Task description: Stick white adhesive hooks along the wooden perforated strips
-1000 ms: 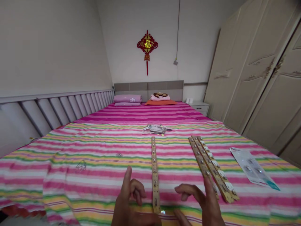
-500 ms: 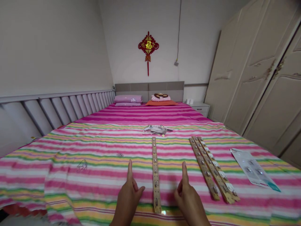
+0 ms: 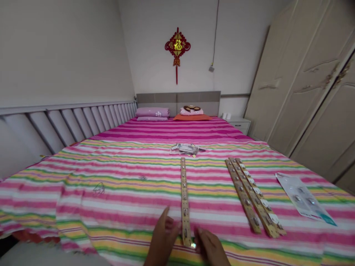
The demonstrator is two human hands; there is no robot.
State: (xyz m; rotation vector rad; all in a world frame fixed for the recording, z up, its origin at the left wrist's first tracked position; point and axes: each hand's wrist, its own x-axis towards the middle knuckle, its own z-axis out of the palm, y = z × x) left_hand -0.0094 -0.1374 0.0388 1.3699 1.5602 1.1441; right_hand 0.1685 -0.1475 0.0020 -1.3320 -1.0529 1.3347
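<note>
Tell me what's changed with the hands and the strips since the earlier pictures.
The left hand and right hand have moved inward, closing around the lone strip's near end, index fingers no longer pointing forward; contact is unclear. The three grouped strips and blister pack stayed put.

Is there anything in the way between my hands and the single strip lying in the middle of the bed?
Nothing visible stands in the way: your left hand and right hand are close on either side of the near end of the single strip, with only striped cloth showing around it.
</note>
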